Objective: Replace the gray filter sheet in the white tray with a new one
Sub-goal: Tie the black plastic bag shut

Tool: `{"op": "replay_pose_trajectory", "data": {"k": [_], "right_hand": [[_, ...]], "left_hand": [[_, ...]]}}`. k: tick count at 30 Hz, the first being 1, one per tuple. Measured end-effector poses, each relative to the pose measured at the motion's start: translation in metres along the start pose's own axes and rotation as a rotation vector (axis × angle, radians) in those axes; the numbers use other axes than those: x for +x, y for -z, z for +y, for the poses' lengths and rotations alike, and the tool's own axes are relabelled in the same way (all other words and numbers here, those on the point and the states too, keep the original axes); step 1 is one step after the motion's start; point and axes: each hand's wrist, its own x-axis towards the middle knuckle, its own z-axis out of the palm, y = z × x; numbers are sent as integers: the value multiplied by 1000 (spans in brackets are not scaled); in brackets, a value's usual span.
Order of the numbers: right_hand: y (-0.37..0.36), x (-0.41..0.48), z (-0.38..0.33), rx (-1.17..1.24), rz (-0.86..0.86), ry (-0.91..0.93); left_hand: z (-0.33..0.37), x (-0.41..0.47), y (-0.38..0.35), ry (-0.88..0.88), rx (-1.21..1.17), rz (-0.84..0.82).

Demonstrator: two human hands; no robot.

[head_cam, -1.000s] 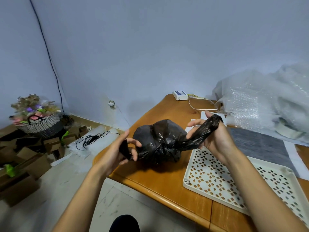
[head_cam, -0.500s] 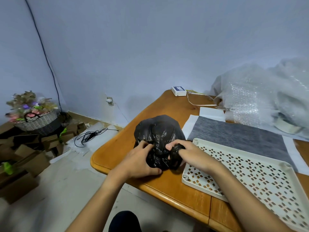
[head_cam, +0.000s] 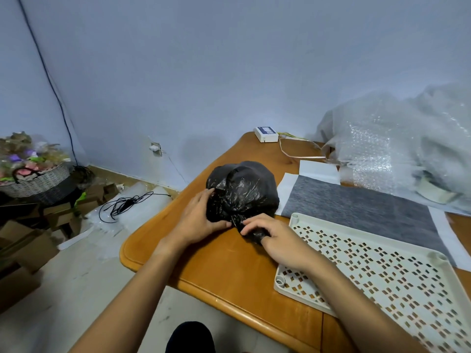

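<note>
A knotted black plastic bag bulges on the wooden table. My left hand presses against its left side. My right hand pinches the bag's twisted tail at the front. To the right lies the white perforated tray with no sheet in it; my right forearm crosses its near corner. Behind the tray a gray filter sheet lies flat on white paper.
A heap of bubble wrap fills the table's back right. A small white box with a cable sits at the far edge. On the floor to the left are cardboard boxes, a flower basket and a black cord.
Both hands brought the bag down from mid-air onto the table. The stretched tail, held high in my right hand, is now drawn down against the bag's front.
</note>
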Motion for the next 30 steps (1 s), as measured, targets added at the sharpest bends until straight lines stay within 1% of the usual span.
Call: {"op": "replay_pose_trajectory", "data": {"k": [2,4,5,6,7,8,10,12,14,15,16,18,21,23,25,30], "right_hand": [[8,-3,2,-2,-58,-14],[19,-6,1,11,-245,-71],[24,-6,0,17,-339,-103],[29,-6,-3,19,-391,-126],[31,-4,-5,28,-393,-143],[31,0,-7,47,-345,-159],[23,11,-9,27,-180,-197],[8,24,-5,-157,-20,-210],[-10,34,2,-373,70,-189],[-18,38,5,-438,91,-176],[-23,40,8,-477,110,-158],[-31,44,6,-551,130,-122],[-40,48,8,-651,177,-56],[-40,49,11,-667,220,-31],[-37,46,15,-687,240,-28],[-27,39,21,-801,216,-63]], "left_hand": [[-15,-4,13,58,-69,-49],[-28,-11,25,104,-153,-107],[-32,-15,29,112,-208,-110],[-33,-18,33,119,-268,-88],[-32,-21,37,121,-322,-59],[-30,-23,39,135,-389,-35],[-31,-26,43,189,-548,-23],[-31,-30,45,215,-705,-69],[-30,-30,45,303,-817,-52],[-27,-30,45,347,-802,0],[-26,-27,42,365,-729,55],[-24,-23,37,322,-532,92],[-20,-16,32,233,-219,11],[-18,-14,29,142,-23,-4],[-18,-15,27,131,33,18],[-27,-14,27,231,69,140]]}}
